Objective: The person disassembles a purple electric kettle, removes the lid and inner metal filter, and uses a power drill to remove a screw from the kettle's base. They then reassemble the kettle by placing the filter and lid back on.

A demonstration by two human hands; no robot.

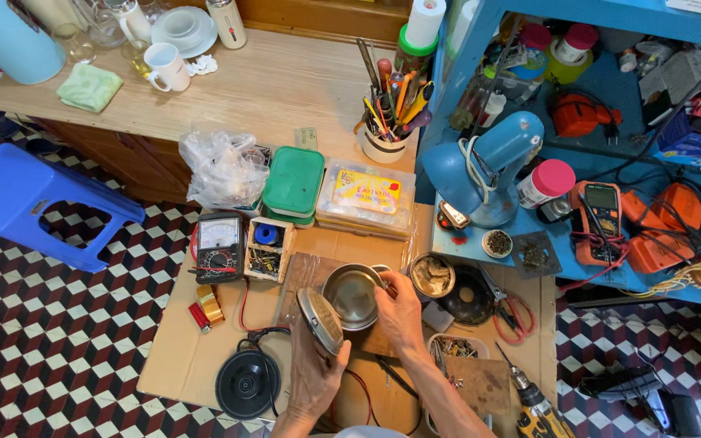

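A round, domed metal cover with a dull grey face (320,319) is held tilted on edge in the closed grip of the left hand (315,375), already separated from a shiny round steel bowl-shaped body (352,295). The bowl sits upright on the brown cardboard-covered counter (174,357), its rim pinched by the fingers of the right hand (399,312). Its interior appears empty and reflective. Refitting is judged outstanding. 1 black round base (247,383) lies nearby.
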